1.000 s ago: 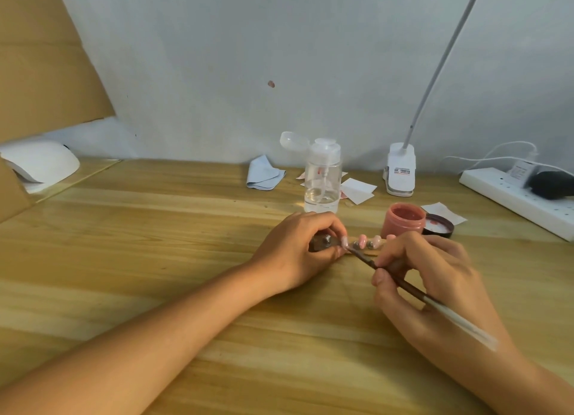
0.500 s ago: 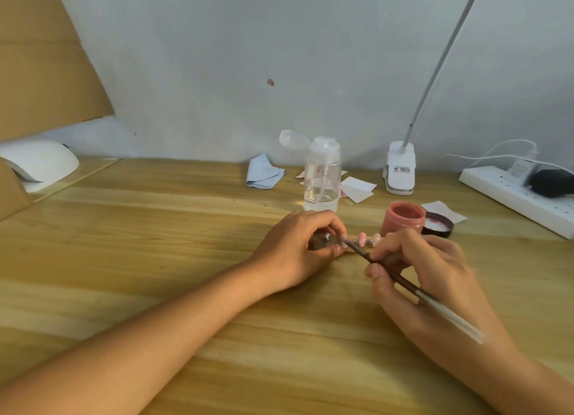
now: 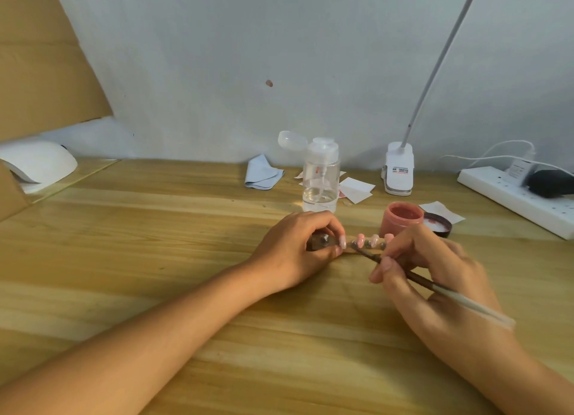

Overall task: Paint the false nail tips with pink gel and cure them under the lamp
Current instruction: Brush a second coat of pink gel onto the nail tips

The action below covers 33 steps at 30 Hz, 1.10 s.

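A holder bar (image 3: 366,243) carrying several pink false nail tips (image 3: 374,239) lies on the wooden table (image 3: 155,259). My left hand (image 3: 298,246) grips the bar's left end. My right hand (image 3: 435,265) holds a thin brush (image 3: 435,285) like a pen, its dark tip reaching the tips at the bar's middle. An open pink gel jar (image 3: 402,218) stands just behind my right hand, its dark lid (image 3: 439,223) beside it. The white curing lamp (image 3: 34,166) sits at the far left.
A clear pump bottle (image 3: 320,178) with its cap flipped open stands behind the hands. Farther back lie a folded blue cloth (image 3: 262,173), white wipes (image 3: 355,189) and a desk lamp's clip base (image 3: 399,172). A power strip (image 3: 512,197) occupies the right; cardboard (image 3: 40,57) leans at left.
My right hand has shifted slightly left and nearer with the brush, its tip sliding along the row of nail tips. The left hand keeps its hold on the bar.
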Available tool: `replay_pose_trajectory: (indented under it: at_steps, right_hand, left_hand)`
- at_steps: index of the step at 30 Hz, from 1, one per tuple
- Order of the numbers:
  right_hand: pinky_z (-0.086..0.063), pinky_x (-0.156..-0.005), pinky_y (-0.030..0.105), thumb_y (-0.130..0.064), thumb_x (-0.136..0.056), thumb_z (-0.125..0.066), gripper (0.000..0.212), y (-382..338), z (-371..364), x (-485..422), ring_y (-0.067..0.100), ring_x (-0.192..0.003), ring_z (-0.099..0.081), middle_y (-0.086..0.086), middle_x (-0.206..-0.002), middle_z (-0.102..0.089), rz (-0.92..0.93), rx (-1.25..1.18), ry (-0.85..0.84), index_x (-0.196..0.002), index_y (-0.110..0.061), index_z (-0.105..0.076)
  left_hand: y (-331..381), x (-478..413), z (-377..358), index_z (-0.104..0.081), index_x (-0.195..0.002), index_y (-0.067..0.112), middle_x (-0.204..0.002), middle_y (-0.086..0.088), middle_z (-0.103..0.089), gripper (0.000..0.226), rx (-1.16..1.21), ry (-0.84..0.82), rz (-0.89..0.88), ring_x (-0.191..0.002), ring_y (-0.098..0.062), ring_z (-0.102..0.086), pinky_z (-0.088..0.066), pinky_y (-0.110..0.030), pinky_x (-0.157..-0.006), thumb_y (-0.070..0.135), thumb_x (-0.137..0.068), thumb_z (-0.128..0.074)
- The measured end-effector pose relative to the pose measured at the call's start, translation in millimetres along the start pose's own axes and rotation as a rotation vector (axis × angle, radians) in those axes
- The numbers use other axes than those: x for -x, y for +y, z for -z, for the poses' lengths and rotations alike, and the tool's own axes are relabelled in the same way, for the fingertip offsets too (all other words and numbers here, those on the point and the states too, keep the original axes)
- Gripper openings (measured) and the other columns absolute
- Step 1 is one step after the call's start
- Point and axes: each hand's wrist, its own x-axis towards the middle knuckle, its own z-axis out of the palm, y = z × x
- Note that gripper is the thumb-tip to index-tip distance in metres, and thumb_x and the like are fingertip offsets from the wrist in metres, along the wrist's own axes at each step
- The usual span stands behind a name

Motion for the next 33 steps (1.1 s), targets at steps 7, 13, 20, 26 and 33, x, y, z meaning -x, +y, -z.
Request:
replay_pose_trajectory:
  at_steps: [7,13,20,26,33]
  right_hand:
    - [-0.039,-0.090,0.022,-0.022,-0.084,-0.059,0.008,3.1,-2.1,-0.9,0.007,-0.077,-0.065,-0.011,-0.073,-0.068,-0.005,0.008,-0.033,-0.083,-0.027,-0.053]
    - [-0.043,-0.074,0.014,-0.021,-0.087,-0.057,0.006,2.4,-0.6,-2.6,0.007,-0.077,-0.065,-0.014,-0.072,-0.070,-0.030,-0.101,0.027,-0.082,-0.023,-0.053]
    - [-0.041,-0.077,0.014,-0.021,-0.085,-0.055,0.006,3.4,-0.4,-0.3,0.008,-0.075,-0.065,-0.012,-0.069,-0.069,-0.025,-0.093,0.004,-0.080,-0.024,-0.052]
    - [-0.047,-0.077,0.023,-0.013,-0.088,-0.066,0.015,3.2,-2.4,-2.3,0.007,-0.076,-0.066,-0.011,-0.075,-0.069,0.002,-0.050,-0.037,-0.087,-0.023,-0.055]
    - [-0.037,-0.089,0.019,-0.032,-0.080,-0.054,0.010,2.9,-2.1,0.3,0.002,-0.074,-0.057,-0.019,-0.070,-0.057,0.093,0.125,-0.023,-0.084,-0.023,-0.056]
  left_hand:
    - [-2.1,0.7,-0.6,-0.065,-0.085,0.030,-0.084,0.015,-0.067,0.013,0.012,0.010,-0.008,-0.080,-0.007,-0.059,-0.041,-0.026,-0.065,0.018,-0.082,-0.069]
    - [-3.2,0.8,-0.7,-0.065,-0.084,0.029,-0.085,0.014,-0.067,0.013,0.021,0.003,-0.015,-0.078,-0.010,-0.058,-0.045,-0.028,-0.065,0.017,-0.083,-0.069]
    - [-2.1,0.0,-1.1,-0.065,-0.083,0.028,-0.086,0.011,-0.068,0.012,0.004,0.004,-0.005,-0.081,-0.011,-0.060,-0.046,-0.030,-0.067,0.017,-0.082,-0.069]
    - [-0.4,1.6,1.1,-0.066,-0.086,0.029,-0.084,0.014,-0.066,0.012,0.000,0.006,-0.009,-0.077,-0.005,-0.057,-0.042,-0.024,-0.064,0.018,-0.084,-0.071]
    - [3.7,1.3,0.6,-0.063,-0.081,0.034,-0.085,0.013,-0.067,0.019,-0.029,0.011,0.014,-0.083,-0.007,-0.058,-0.044,-0.027,-0.069,0.017,-0.083,-0.072]
